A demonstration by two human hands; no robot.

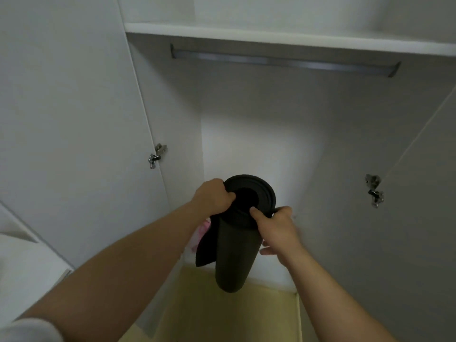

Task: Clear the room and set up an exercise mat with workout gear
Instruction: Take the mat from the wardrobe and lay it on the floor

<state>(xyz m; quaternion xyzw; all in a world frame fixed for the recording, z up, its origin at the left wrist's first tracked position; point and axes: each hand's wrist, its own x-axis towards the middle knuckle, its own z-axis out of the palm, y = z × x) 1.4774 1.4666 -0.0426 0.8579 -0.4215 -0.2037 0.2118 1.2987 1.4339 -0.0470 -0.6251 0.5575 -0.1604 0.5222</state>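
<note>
exercise mat held in both hands at the wardrobe

exercise mat (234, 253), rolled and black, stands upright between your hands inside the open wardrobe (246, 107). your left hand (214, 197) curls over the left side of the top rim, fingers hooked into the hollow core. your right hand (277, 224) grips the rim opposite, thumb pressed on the end face. a loose flap (206, 248) of the outer layer hangs just below your left hand, with something pink (206, 227) showing behind it. well above your hands run a hanging rail (283, 62) and a shelf (271, 37). this looks like the fetching step: the mat is in hand but not yet laid out. next you need to lift it clear, keep the flap from unrolling, and carry it to open floor. no brand, label or writing can be read.
</note>
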